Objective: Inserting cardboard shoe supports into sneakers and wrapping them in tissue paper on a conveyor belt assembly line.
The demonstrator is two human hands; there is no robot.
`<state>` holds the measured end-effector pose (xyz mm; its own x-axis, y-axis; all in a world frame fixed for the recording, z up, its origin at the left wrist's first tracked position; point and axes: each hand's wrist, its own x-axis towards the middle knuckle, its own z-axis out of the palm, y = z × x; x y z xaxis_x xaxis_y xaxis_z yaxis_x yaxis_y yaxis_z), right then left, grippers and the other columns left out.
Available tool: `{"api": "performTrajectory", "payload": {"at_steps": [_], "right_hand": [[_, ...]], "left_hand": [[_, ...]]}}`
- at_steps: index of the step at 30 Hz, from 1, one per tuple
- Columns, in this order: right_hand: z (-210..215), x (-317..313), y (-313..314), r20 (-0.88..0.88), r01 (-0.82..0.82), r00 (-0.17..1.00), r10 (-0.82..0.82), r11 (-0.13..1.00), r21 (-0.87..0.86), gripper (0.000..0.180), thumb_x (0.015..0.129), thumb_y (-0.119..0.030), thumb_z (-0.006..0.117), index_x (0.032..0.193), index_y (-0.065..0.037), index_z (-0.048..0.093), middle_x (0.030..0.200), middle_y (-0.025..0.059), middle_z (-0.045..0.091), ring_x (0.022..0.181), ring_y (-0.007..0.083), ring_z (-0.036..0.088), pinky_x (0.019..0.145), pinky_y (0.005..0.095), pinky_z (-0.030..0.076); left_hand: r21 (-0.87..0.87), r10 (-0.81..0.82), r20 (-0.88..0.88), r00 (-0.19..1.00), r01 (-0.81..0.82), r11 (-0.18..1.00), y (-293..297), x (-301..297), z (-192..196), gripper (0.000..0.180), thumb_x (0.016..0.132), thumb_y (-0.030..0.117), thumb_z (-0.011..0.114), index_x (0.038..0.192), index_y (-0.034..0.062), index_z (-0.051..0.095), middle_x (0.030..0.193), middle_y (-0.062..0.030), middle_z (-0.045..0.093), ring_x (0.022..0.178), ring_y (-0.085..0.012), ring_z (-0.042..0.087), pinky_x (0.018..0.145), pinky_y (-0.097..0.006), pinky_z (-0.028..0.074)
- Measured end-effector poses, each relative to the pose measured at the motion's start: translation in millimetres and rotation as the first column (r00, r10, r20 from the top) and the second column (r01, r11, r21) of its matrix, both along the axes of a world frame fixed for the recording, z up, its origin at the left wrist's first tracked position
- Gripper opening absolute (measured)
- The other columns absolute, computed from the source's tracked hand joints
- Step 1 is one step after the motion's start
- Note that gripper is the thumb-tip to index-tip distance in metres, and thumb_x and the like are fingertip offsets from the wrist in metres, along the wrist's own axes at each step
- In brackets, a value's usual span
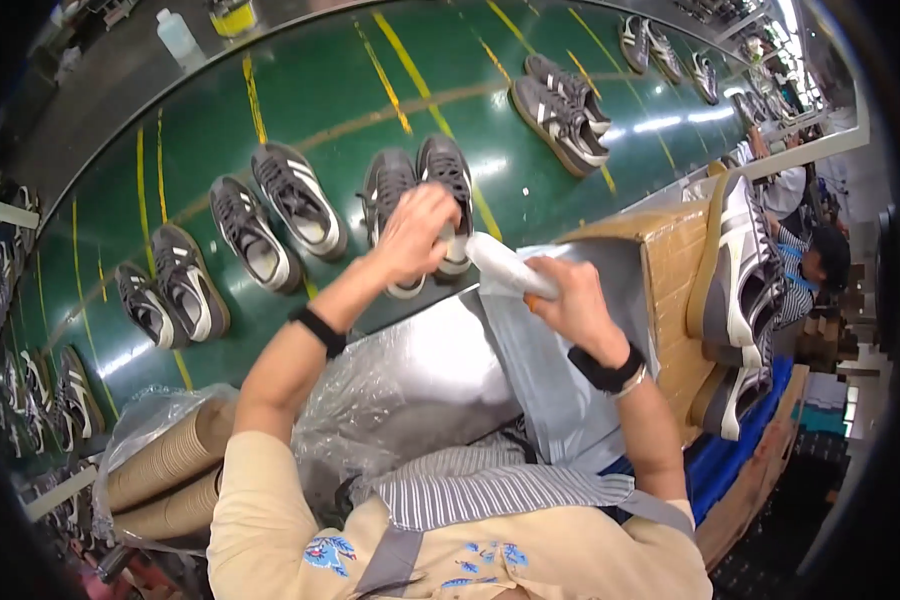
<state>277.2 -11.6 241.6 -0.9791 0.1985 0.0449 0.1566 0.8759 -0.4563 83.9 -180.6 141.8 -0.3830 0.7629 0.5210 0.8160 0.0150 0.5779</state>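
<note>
My right hand (578, 305) is closed around a smooth white elongated piece (505, 266) with a rounded end, which points toward the shoes. It may be a stuffing form or rolled paper; I cannot tell. My left hand (418, 235) is over the heel openings of a dark grey shoe pair with white stripes, its fingers curled and slightly blurred. What they pinch, if anything, is hidden. The left shoe (387, 180) of this pair is partly behind my hand; the right shoe (446, 165) shows its laced front, toe pointing away from me.
More shoe pairs stand on the green, yellow-lined belt (350, 110), to the left and far right. A cardboard box (675, 250) with a grey-blue liner (555, 400) is at my right, shoes (735, 270) beyond it. Stacked brown forms (170, 455) in clear plastic lie at lower left.
</note>
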Motion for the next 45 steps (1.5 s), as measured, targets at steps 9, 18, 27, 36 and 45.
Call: {"api": "performTrajectory", "payload": {"at_steps": [9,18,27,36,45], "right_hand": [[-11,-82,11,0.469,0.111,0.883,-0.023,0.981,-0.161,0.044,0.057,-0.014,0.077,0.098,0.001,0.071,0.089,0.0272,0.067,0.086,0.0372,0.068,0.078,0.0370,0.053],[-3,-110,17,0.629,0.146,0.778,-0.013,0.976,-0.161,0.051,0.057,-0.018,0.080,0.102,0.004,0.070,0.093,0.0249,0.069,0.086,0.0322,0.069,0.078,0.0361,0.054],[-97,-147,-31,0.292,0.088,0.932,-0.215,0.915,0.394,0.023,0.071,-0.017,0.071,0.081,0.002,0.065,0.088,0.0248,0.066,0.082,0.0391,0.067,0.071,0.0450,0.055],[-112,-127,-3,0.248,-0.072,0.969,0.011,0.968,0.241,0.057,0.077,-0.028,0.076,0.107,0.004,0.039,0.097,0.0268,0.057,0.086,0.0464,0.061,0.075,0.0500,0.051],[-114,-164,4,0.409,-0.177,0.912,0.046,0.941,0.288,0.062,0.072,-0.020,0.079,0.110,0.003,0.036,0.085,0.0267,0.064,0.084,0.0452,0.063,0.074,0.0511,0.049]], "left_hand": [[-0.309,-0.056,-0.038,0.998,0.042,0.950,38,-40,-25,0.025,0.074,0.010,0.064,0.092,0.0000,0.050,0.094,-0.0155,0.050,0.097,-0.0342,0.054,0.082,-0.045,0.048],[-0.294,-0.058,-0.155,0.986,0.010,0.956,45,-42,-44,0.038,0.065,0.015,0.072,0.092,-0.0006,0.051,0.094,-0.0151,0.053,0.093,-0.0330,0.058,0.076,-0.043,0.050],[-0.160,-0.054,0.032,0.998,0.059,0.985,56,-68,-40,0.026,0.072,0.016,0.069,0.084,-0.0014,0.054,0.083,-0.0186,0.058,0.079,-0.0414,0.059,0.068,-0.048,0.049],[-0.132,0.532,0.213,0.820,-0.515,0.847,-14,8,5,0.035,0.074,0.012,0.072,0.103,0.0040,0.055,0.102,-0.0134,0.057,0.092,-0.0350,0.060,0.077,-0.043,0.049],[-0.643,0.711,0.454,0.537,-0.356,0.678,-42,36,-46,0.078,0.075,0.012,0.067,0.137,-0.0064,0.025,0.115,-0.0339,0.055,0.097,-0.0490,0.060,0.086,-0.052,0.049]]}}
